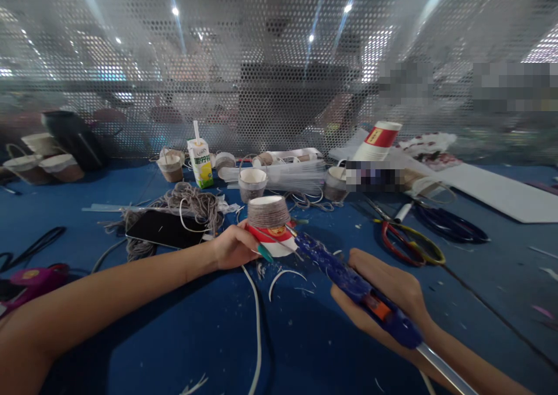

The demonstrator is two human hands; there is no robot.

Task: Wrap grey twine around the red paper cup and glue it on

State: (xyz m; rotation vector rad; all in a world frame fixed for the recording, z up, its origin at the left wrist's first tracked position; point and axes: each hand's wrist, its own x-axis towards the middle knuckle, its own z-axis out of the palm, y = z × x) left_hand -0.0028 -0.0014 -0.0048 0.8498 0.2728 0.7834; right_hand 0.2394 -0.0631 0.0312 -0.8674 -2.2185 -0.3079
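Observation:
My left hand (235, 245) is closed on a red-and-white paper cup (279, 248), its upper part wound with grey-brown cord (268, 212). Something green (264, 252) shows at the tip of one finger; I cannot tell what it is. In my right hand (387, 284) is a blue hot glue gun (344, 273), a clear glue stick (444, 369) sticking out of its back end. The gun's nozzle points at the lower edge of the wound cord, touching or very close to it. A loose strand of cord runs across the cup's front.
Left of the cup lie a tangle of grey cord (196, 204) and a phone (165, 228). Small cord-wrapped baskets (253, 185), a juice carton (200, 161) and clear glue sticks (296, 177) stand or lie behind. Scissors (405, 241) rest at right; a white cable (257, 331) crosses the front.

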